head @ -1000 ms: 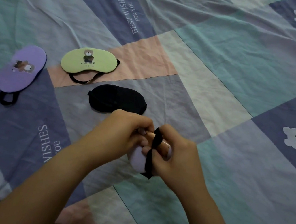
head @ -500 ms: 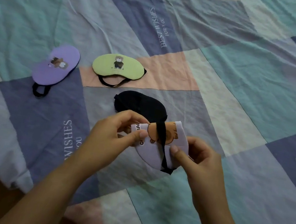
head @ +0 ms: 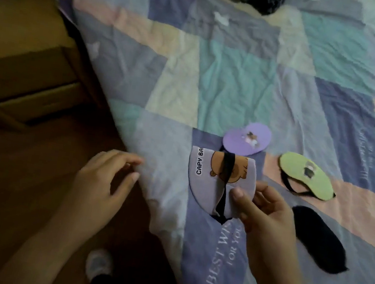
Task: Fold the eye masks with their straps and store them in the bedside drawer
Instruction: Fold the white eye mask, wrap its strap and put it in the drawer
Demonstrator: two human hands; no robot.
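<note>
Over the quilt's (head: 235, 76) edge, our left hand (head: 106, 176) has let go and hangs open; our right hand (head: 261, 211) pinches the folded capybara mask (head: 209, 186), black strap (head: 225, 172) wrapped around it.

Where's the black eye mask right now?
The black eye mask lies flat on the quilt, lower right in the head view, just right of the right hand and below the green mask.

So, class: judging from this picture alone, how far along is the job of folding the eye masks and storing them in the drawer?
Done: one mask, the folded capybara mask, is doubled over with its black strap wrapped around it.
In hand: the right hand pinches it; the left hand is free, off the bed's edge.
Left: the purple mask, green mask and black mask lie unfolded on the quilt. Nothing visibly stored in the bedside drawer.
</note>
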